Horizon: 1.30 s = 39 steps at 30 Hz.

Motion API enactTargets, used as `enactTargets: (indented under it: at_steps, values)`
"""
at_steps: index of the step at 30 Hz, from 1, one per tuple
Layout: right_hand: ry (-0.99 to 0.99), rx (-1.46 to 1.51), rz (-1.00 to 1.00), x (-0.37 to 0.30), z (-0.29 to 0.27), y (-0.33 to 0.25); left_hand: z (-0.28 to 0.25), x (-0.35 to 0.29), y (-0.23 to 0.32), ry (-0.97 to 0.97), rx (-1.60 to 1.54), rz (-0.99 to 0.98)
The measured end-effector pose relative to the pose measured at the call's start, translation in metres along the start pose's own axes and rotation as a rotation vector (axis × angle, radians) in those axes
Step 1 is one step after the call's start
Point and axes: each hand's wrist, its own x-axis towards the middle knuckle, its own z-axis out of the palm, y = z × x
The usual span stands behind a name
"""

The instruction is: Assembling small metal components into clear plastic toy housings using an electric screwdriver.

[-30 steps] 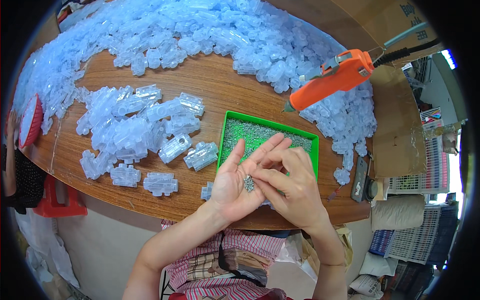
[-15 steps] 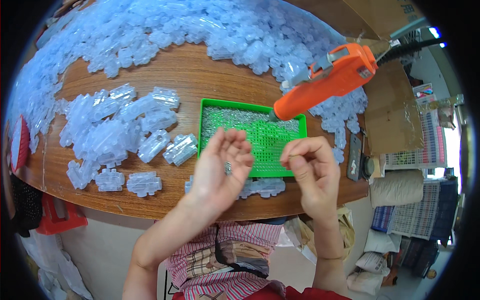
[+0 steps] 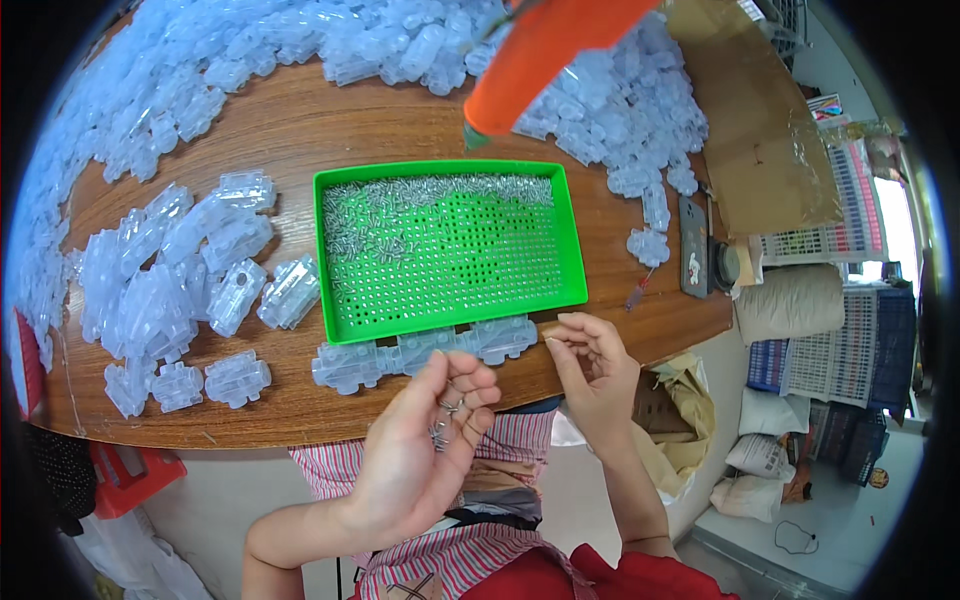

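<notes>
1. The round brown wooden table (image 3: 300,130) carries heaps of clear, pale-blue moulded plastic housings (image 3: 180,270) along its far edge and left side; keep the near edge for working.
2. The green perforated plastic tray (image 3: 450,250) sits at the table's middle. It holds small silver metal screws (image 3: 400,215), bunched along its far wall and left half; the right half is almost bare.
3. An orange-bodied power screwdriver (image 3: 540,50) hangs above the tray's far edge.
4. A row of joined clear housings (image 3: 420,352) lies just beside the tray's near wall, in front of you.
5. Your left hand (image 3: 420,450) is cupped, fingers curled loosely around a small pinch of the screws, below the table edge. Keep the palm level so none roll off.
6. Your right hand (image 3: 590,365) hovers at the right end of the row, thumb and fingertips pinched together. I cannot tell whether they hold a screw. Pick one at a time.
</notes>
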Motion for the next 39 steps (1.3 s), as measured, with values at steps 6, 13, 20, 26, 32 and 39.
enactTargets:
  at_steps: [6,13,20,26,32,39]
  values:
    - [0.057,-0.299,-0.282,-0.004,0.009,0.006,-0.006,0.007,-0.017,0.033,0.13,-0.114]
    - [0.033,-0.385,-0.436,0.002,0.011,0.008,-0.009,0.017,-0.017,0.002,0.105,-0.074]
    - [0.015,-0.411,-0.414,0.003,0.011,0.002,-0.013,0.023,-0.017,0.005,0.068,-0.047]
    - [0.043,-0.448,-0.379,0.003,0.012,-0.003,-0.015,0.024,-0.017,-0.02,0.042,-0.053]
    - [0.064,-0.396,-0.313,-0.003,0.008,-0.019,-0.014,0.025,-0.016,-0.096,-0.017,-0.106]
    - [-0.175,-0.413,-0.428,-0.01,0.005,-0.048,-0.016,0.024,-0.015,-0.251,-0.046,-0.225]
